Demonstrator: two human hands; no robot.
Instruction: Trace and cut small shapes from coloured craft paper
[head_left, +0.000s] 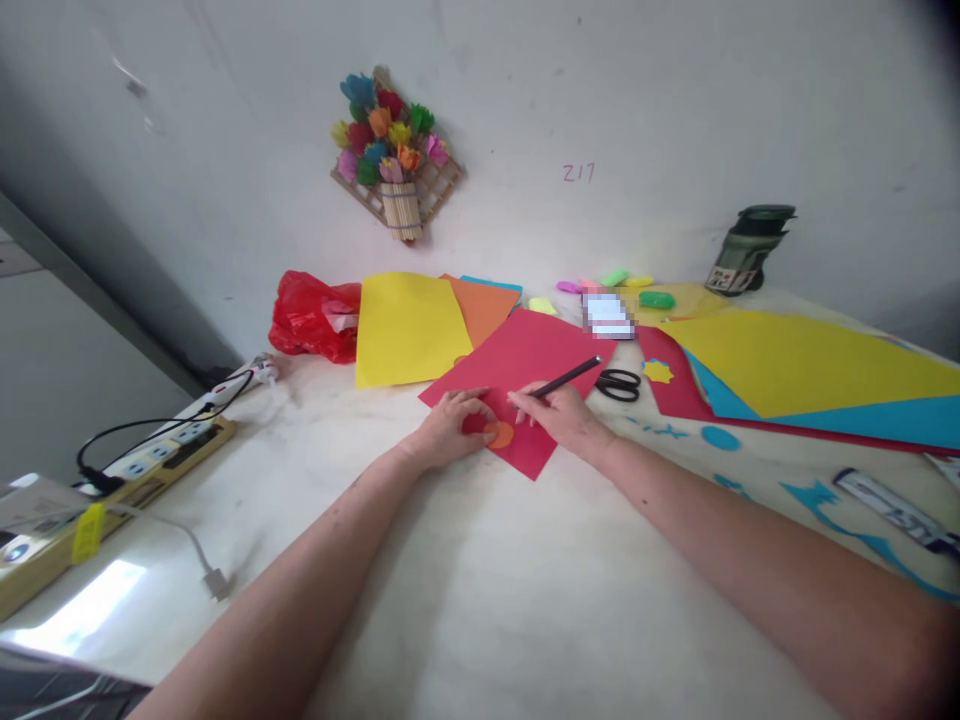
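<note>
A sheet of red paper (525, 355) lies at an angle on the table under both hands. My left hand (457, 428), its fingers curved, presses a small orange paper circle (500, 434) against the red sheet near its close corner. A dark pen (564, 377) is gripped in my right hand (559, 412), slanting up to the right. Its lower end is hidden by the fingers, so I cannot tell whether it touches the paper. Black-handled scissors (618, 385) lie just right of the red sheet, partly covered.
Yellow paper (411, 330) and a red plastic bag (315, 315) lie at the back left. A power strip (165, 450) with cables runs along the left. To the right are stacked coloured sheets (817, 360), blue paper scraps (720, 438), a white tube (892, 508) and a green bottle (752, 250).
</note>
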